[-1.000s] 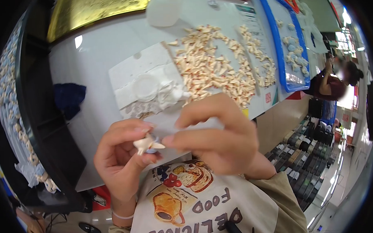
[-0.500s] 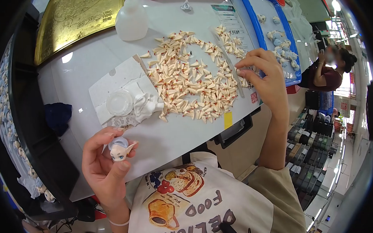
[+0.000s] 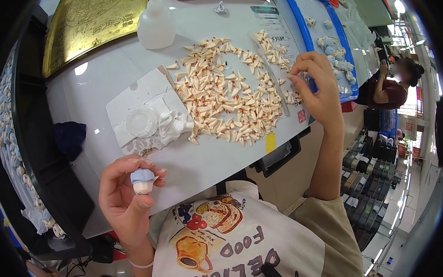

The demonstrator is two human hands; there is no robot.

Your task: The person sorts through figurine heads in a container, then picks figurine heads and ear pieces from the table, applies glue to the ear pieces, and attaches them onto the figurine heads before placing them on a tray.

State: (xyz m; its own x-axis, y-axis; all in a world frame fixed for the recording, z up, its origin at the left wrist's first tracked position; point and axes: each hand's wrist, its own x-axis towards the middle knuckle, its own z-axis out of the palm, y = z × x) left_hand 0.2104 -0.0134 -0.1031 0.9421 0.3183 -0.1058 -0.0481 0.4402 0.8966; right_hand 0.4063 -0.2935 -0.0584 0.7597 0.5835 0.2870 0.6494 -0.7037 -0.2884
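In my left hand (image 3: 123, 195), at the table's front edge, a small figurine head (image 3: 143, 182) with a pale blue cap of hair is gripped between thumb and fingers. Its face is turned out of view. My right hand (image 3: 318, 84) hovers over the right end of the parts, thumb and index finger brought together; whatever is between them is too small to make out. Many cream pointed ear pieces (image 3: 220, 97) with red marks are spread over the table. A clear strip (image 3: 273, 75) lies between the large spread and a smaller group (image 3: 278, 58).
A shallow clear dish (image 3: 142, 122) and crumpled white tissue (image 3: 172, 126) rest on white card (image 3: 120, 105). Behind are a white bottle (image 3: 156, 26) and a gold tray (image 3: 95, 25). A blue-rimmed tray (image 3: 303, 25) holds heads. Black shelving (image 3: 30, 120) stands left; a person (image 3: 393, 86) is far right.
My left hand has rolled the figurine head so its face no longer shows, only hair and pale underside. My right hand has lifted slightly up and right from the smaller group of ear pieces.
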